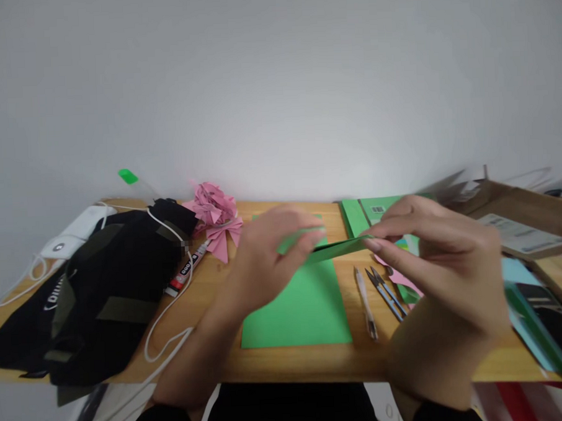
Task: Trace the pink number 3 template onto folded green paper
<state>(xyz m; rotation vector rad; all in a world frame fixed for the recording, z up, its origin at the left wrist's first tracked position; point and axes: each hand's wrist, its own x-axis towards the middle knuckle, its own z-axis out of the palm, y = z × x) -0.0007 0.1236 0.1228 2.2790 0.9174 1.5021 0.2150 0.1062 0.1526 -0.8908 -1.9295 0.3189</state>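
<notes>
So, we've got one folded green strip [342, 250] pinched by its right end in our right hand [431, 247], thumb against finger, up over the right edge of the flat green sheet [297, 312]. Our left hand [278, 251] is at the other end, too blurred for us to tell whether those fingers grip it. We count one pen [365, 303] and one pair of snips [386, 293] right of the sheet, one glue tube [188, 268] left. Cardboard box [537, 212] way right of the sheet gets cut off.
</notes>
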